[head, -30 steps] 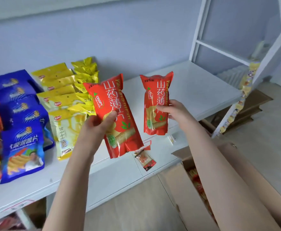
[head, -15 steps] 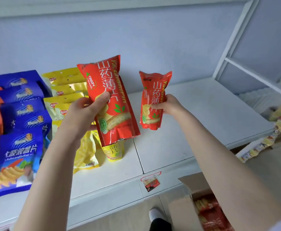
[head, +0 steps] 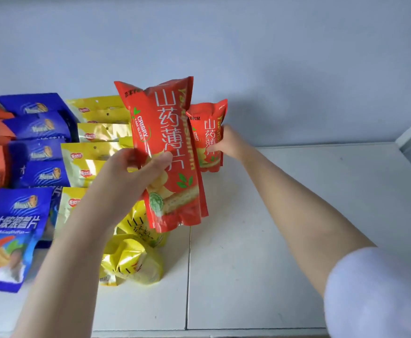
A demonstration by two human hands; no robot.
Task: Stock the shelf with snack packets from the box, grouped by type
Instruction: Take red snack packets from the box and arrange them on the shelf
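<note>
While each hand (head: 136, 167) clasps a red packet (head: 172, 152), shelf (head: 297, 215) holds blue, yellow packets.

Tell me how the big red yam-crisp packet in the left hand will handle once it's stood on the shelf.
The red packet looks puffed and light, probably crushable. Its glossy film may slip. Tall and narrow, it could tip.

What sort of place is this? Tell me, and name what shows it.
Probably a small shop or stockroom: a white display shelf against a plain wall, with blue snack packets and yellow foil packets lined up by type.
</note>
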